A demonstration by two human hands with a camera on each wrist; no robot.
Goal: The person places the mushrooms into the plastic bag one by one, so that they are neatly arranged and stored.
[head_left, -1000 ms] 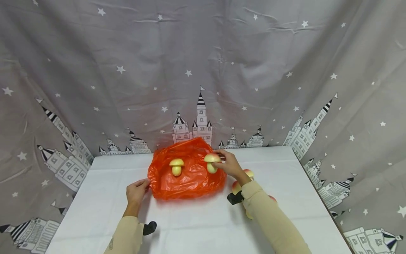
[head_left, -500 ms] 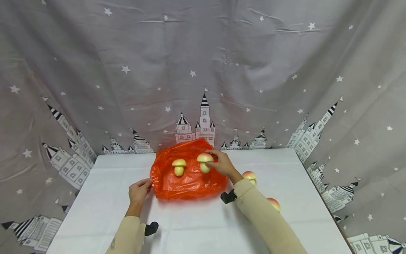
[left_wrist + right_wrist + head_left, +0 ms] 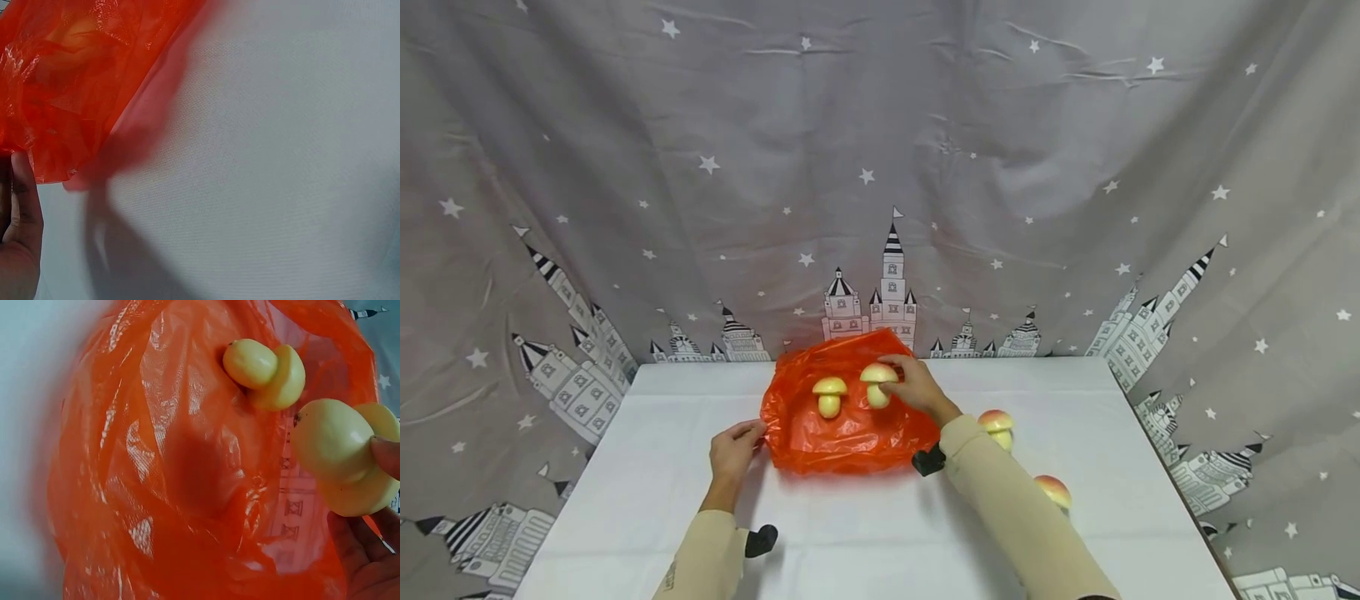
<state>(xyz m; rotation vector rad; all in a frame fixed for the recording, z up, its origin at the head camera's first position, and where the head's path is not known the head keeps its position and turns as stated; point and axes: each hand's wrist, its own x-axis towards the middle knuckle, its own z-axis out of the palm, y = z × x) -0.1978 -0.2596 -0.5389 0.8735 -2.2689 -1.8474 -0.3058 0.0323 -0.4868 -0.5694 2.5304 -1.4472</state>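
Observation:
A red plastic bag (image 3: 820,443) stands with its mouth spread toward me at the back of the table. One yellow toy mushroom (image 3: 830,398) lies in it. My left hand (image 3: 732,454) pinches the bag's left edge; in the left wrist view its thumb and fingers meet at the bag's corner (image 3: 53,165). My right hand (image 3: 921,392) grips another toy mushroom (image 3: 877,385), red-and-yellow on its cap, at the right side of the bag's mouth. The right wrist view shows this mushroom (image 3: 331,440) between thumb and fingers, near the one in the bag (image 3: 250,362).
Right of the bag, a toy mushroom (image 3: 997,425) lies on the white table (image 3: 850,533), partly behind the right sleeve (image 3: 1007,500). Another mushroom (image 3: 1054,492) sits nearer, beside that forearm. A grey curtain (image 3: 880,150) with printed castles hangs behind the table.
My right hand has carried its mushroom leftward, closer to the one in the bag. My left hand keeps its hold on the bag's edge. The head view has shifted slightly.

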